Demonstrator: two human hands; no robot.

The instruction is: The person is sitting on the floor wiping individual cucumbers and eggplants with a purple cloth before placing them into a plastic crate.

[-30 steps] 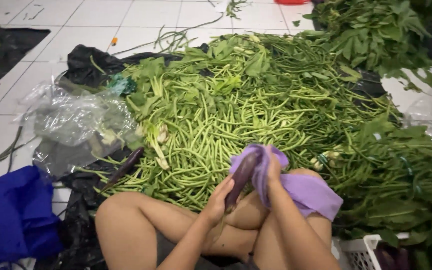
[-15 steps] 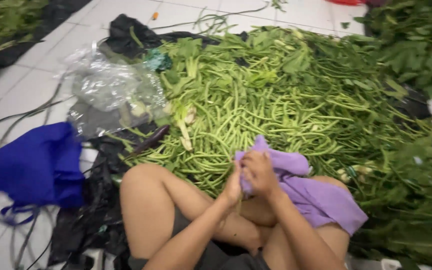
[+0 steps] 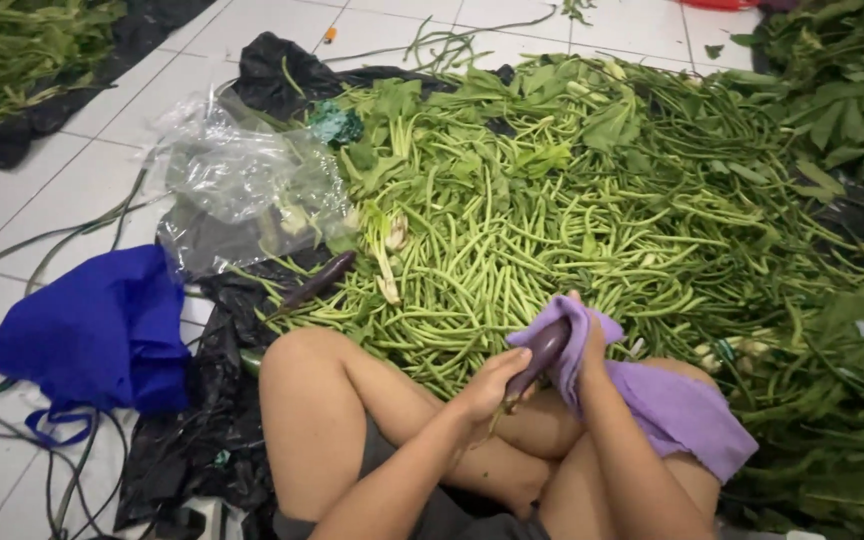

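Wiping step: my left hand (image 3: 487, 385) pinches the purple eggplant (image 3: 540, 355); my right hand (image 3: 592, 350), at 3 o'clock, presses the lilac cloth (image 3: 682, 405) around it.

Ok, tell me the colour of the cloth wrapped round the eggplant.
Light purple. The cloth shows best in the head view, folded over the dark eggplant.

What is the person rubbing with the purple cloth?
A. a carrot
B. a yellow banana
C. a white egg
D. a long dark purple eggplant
D: the left hand holds the stem end of a long dark purple eggplant, while the right hand wraps the purple cloth around its other end.
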